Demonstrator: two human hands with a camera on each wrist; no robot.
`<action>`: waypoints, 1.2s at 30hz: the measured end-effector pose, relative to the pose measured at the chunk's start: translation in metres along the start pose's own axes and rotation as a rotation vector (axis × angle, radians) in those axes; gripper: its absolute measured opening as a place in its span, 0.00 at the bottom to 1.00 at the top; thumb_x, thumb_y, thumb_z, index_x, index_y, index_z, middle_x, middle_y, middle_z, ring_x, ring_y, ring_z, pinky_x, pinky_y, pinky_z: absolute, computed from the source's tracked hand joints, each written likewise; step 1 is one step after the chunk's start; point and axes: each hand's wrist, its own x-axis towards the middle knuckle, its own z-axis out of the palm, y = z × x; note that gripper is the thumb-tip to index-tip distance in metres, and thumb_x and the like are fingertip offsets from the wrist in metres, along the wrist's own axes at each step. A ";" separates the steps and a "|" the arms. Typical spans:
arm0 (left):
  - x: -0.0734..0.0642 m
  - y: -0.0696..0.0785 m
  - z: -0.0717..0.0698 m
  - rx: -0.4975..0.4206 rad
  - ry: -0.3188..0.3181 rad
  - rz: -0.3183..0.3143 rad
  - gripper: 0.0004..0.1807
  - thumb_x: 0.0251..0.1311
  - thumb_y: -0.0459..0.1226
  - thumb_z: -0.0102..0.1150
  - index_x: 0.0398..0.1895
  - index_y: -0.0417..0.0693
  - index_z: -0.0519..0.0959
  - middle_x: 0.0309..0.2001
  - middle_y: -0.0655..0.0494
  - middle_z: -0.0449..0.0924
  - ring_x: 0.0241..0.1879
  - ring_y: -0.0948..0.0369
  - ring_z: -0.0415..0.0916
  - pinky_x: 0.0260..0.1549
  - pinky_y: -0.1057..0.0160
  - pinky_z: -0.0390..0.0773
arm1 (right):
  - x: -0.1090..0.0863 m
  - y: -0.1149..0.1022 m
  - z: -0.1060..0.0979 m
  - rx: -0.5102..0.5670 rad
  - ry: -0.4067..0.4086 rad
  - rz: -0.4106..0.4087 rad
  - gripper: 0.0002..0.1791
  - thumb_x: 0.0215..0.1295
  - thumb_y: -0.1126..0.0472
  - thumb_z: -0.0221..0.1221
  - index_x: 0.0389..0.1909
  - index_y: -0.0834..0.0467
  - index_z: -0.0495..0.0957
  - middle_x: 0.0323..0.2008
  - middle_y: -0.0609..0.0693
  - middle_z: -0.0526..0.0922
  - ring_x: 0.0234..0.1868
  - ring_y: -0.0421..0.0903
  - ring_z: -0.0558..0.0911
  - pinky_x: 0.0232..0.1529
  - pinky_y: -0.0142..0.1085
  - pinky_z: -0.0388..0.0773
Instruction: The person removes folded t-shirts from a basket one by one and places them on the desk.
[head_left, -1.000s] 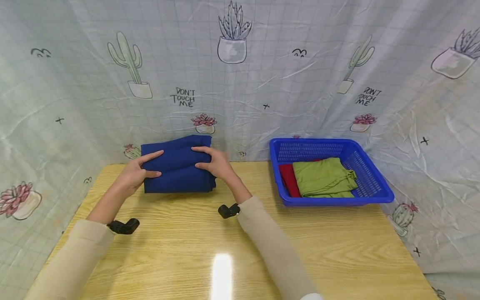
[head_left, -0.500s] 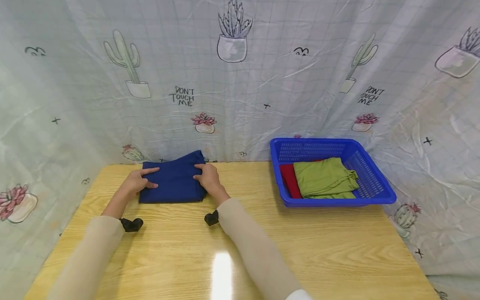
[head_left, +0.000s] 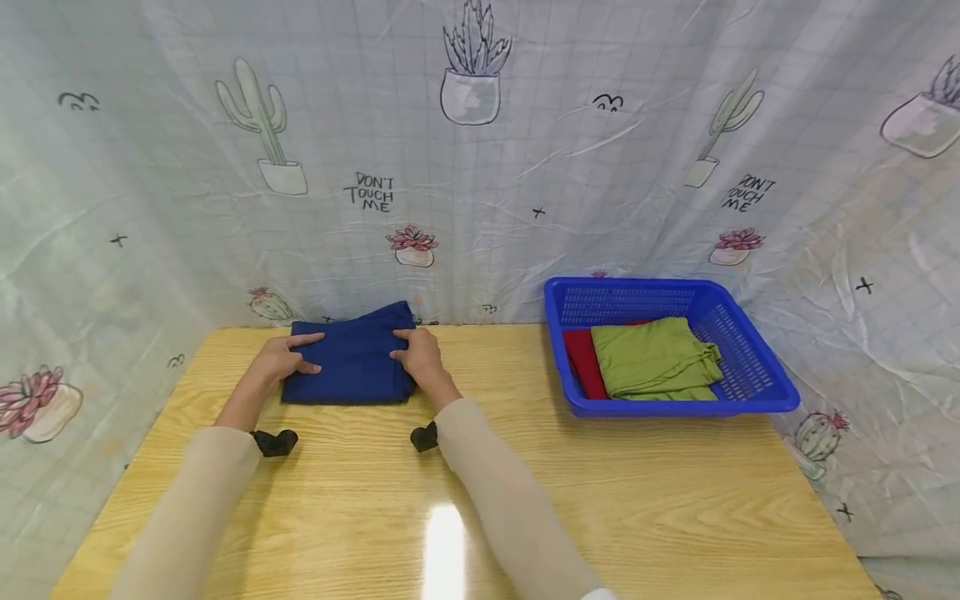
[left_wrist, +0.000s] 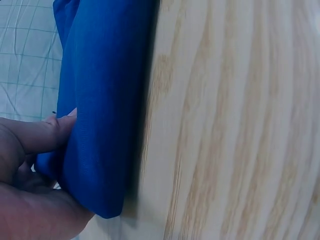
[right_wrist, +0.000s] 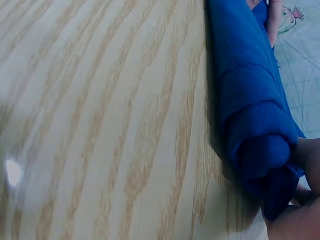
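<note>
A folded dark blue cloth (head_left: 352, 362) lies at the back left of the table, its far right corner raised against the curtain. My left hand (head_left: 273, 364) grips its left edge, thumb and index finger spread over the top and the other fingers hidden. At the opposite edge, my right hand (head_left: 422, 357) holds the cloth in much the same way. The left wrist view shows the thumb (left_wrist: 47, 134) pressed into the fabric. From the right wrist, several rolled layers of the blue cloth (right_wrist: 260, 135) show at the end beside my fingers.
A blue plastic basket (head_left: 678, 407) stands at the back right, with a folded green cloth (head_left: 652, 358) and a red cloth (head_left: 585, 364) in it. A printed curtain (head_left: 495, 183) hangs right behind the wooden table (head_left: 637, 500).
The blue cloth has come down from a raised, tilted position to lie flatter on the table, with both hands lowering along with it. In the last half second it barely moves.
</note>
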 end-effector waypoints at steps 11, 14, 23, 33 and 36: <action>-0.001 0.007 0.010 0.109 0.035 0.110 0.39 0.69 0.23 0.56 0.81 0.45 0.56 0.80 0.32 0.29 0.76 0.32 0.41 0.66 0.41 0.66 | -0.002 0.006 -0.004 -0.064 0.076 -0.063 0.26 0.69 0.58 0.65 0.68 0.47 0.77 0.67 0.54 0.76 0.67 0.51 0.75 0.61 0.40 0.77; 0.000 0.009 0.012 0.152 0.054 0.122 0.39 0.69 0.25 0.57 0.81 0.46 0.57 0.80 0.32 0.32 0.77 0.33 0.37 0.69 0.37 0.61 | -0.004 0.008 -0.007 -0.071 0.088 -0.078 0.26 0.70 0.57 0.65 0.68 0.47 0.77 0.67 0.54 0.77 0.66 0.51 0.76 0.60 0.41 0.78; -0.003 0.010 0.015 0.404 0.111 0.188 0.37 0.68 0.32 0.63 0.79 0.43 0.61 0.77 0.26 0.47 0.74 0.30 0.44 0.68 0.32 0.56 | -0.003 0.018 -0.013 -0.071 0.080 -0.141 0.25 0.70 0.55 0.64 0.68 0.48 0.77 0.64 0.52 0.80 0.64 0.51 0.78 0.59 0.40 0.79; -0.018 -0.001 0.024 0.545 0.219 0.274 0.32 0.69 0.36 0.62 0.74 0.37 0.66 0.71 0.17 0.48 0.71 0.24 0.45 0.65 0.25 0.52 | -0.016 0.034 -0.029 -0.039 0.045 -0.163 0.22 0.72 0.54 0.63 0.65 0.51 0.80 0.61 0.51 0.83 0.58 0.48 0.83 0.54 0.39 0.81; -0.025 -0.002 0.028 0.563 0.257 0.284 0.31 0.71 0.38 0.61 0.73 0.36 0.66 0.71 0.15 0.46 0.71 0.24 0.43 0.64 0.24 0.47 | -0.023 0.038 -0.035 0.013 0.034 -0.163 0.22 0.72 0.55 0.63 0.65 0.53 0.80 0.59 0.53 0.84 0.57 0.47 0.84 0.54 0.39 0.82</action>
